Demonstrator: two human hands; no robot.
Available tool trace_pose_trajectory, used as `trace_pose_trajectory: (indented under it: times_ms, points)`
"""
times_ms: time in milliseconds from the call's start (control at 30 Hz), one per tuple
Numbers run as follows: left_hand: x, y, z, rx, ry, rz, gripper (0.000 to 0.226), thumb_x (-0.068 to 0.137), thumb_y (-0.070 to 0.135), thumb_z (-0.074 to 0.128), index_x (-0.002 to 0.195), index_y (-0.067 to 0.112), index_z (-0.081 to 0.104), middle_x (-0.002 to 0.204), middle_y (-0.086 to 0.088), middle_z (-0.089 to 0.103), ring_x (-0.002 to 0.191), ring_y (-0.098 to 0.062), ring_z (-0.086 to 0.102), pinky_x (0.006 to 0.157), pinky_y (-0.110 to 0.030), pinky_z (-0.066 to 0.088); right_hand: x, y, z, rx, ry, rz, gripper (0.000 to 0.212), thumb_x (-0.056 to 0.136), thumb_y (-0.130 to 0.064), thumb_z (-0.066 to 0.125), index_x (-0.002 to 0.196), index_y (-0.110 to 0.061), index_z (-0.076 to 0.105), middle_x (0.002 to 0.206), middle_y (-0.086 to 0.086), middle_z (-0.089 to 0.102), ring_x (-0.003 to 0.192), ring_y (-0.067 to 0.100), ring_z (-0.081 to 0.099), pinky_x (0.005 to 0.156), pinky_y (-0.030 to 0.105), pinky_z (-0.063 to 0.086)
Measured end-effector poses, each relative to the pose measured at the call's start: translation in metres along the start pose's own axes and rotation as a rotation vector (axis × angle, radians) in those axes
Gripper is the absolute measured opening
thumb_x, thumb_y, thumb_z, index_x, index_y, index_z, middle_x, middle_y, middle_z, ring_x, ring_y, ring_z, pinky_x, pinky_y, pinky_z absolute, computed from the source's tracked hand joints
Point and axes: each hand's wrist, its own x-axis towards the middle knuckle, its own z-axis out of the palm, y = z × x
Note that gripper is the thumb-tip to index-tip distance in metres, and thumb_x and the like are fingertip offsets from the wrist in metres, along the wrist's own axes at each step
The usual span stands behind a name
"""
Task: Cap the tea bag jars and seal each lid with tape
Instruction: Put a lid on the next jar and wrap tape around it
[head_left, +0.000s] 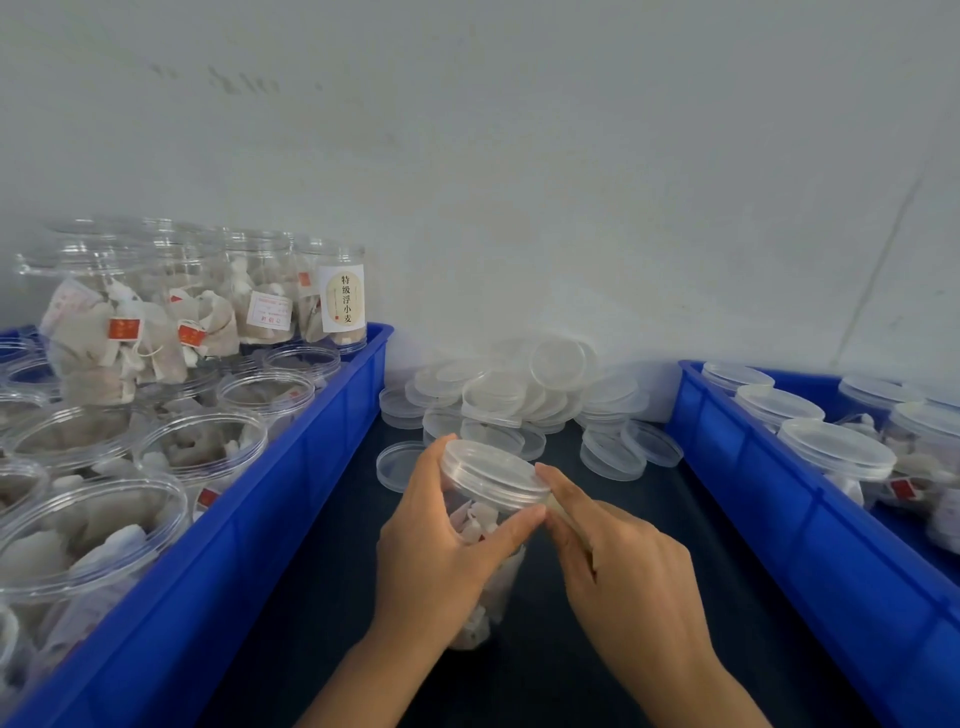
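The left hand (436, 551) wraps its fingers and thumb around a clear jar (485, 582) of tea bags, holding it tilted above the dark desk (322, 597) between two blue bins. A clear lid (493, 473) sits on the jar's mouth. The right hand (623, 561) reaches in from the right, its forefinger and thumb pinched at the lid's edge on what looks like a thin strip of clear tape (558, 509); the strip is too faint to be sure of. Just behind the hands, a heap of loose lids (524, 400) lies on the desk against the wall. The left bin (291, 493) holds open jars (202, 447) filled with tea bags, with more jars stacked on top at the back. The right bin (810, 525) holds capped jars (836, 452).
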Motion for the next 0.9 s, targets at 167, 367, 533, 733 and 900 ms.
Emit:
trace_pose_trajectory:
  times_ms: [167, 367, 533, 733, 900]
  points:
    - [0.0, 0.0, -0.001, 0.02, 0.051, 0.013, 0.079, 0.047, 0.083, 0.066, 0.115, 0.05, 0.04, 0.106, 0.031, 0.056, 0.1, 0.016, 0.053, 0.074, -0.009, 0.046, -0.004, -0.006, 0.004, 0.045, 0.005, 0.011, 0.048, 0.099, -0.04, 0.031, 0.147, -0.046, 0.023, 0.076, -0.015, 0.046, 0.064, 0.005, 0.048, 0.058, 0.018, 0.038]
    - [0.001, -0.002, -0.004, 0.022, 0.05, 0.005, 0.079, 0.043, 0.076, 0.07, 0.112, 0.045, 0.047, 0.101, 0.025, 0.061, 0.094, 0.015, 0.056, 0.071, -0.007, 0.05, 0.0, -0.001, 0.005, 0.058, -0.078, 0.099, 0.05, 0.099, -0.045, 0.03, 0.147, -0.038, 0.019, 0.077, -0.019, 0.047, 0.066, -0.001, 0.048, 0.057, 0.017, 0.036]
    - [0.007, -0.001, -0.01, 0.006, 0.012, -0.01, 0.074, 0.041, 0.076, 0.068, 0.106, 0.045, 0.052, 0.097, 0.021, 0.067, 0.09, 0.009, 0.062, 0.074, -0.014, 0.052, 0.005, 0.008, 0.002, 0.128, -0.171, 0.103, 0.04, 0.095, -0.053, 0.025, 0.132, -0.042, 0.038, 0.066, -0.017, 0.047, 0.064, -0.002, 0.05, 0.055, 0.015, 0.034]
    - [0.013, 0.002, -0.017, -0.203, -0.17, -0.065, 0.079, 0.044, 0.06, 0.081, 0.114, 0.029, 0.059, 0.099, 0.015, 0.071, 0.093, -0.001, 0.068, 0.075, -0.016, 0.054, 0.009, 0.021, -0.009, 0.33, -0.246, 0.083, 0.053, 0.076, -0.074, 0.02, 0.128, -0.07, 0.03, 0.095, -0.026, 0.066, 0.093, -0.003, 0.059, 0.072, 0.012, 0.042]
    - [0.017, -0.002, -0.022, -0.344, -0.33, -0.131, 0.07, 0.049, 0.048, 0.084, 0.111, 0.022, 0.064, 0.1, 0.005, 0.074, 0.094, -0.01, 0.07, 0.076, -0.019, 0.054, 0.009, 0.028, -0.007, 0.399, -0.279, 0.081, 0.048, 0.078, -0.073, 0.029, 0.125, -0.077, 0.024, 0.12, 0.001, 0.064, 0.112, 0.018, 0.058, 0.087, 0.022, 0.046]
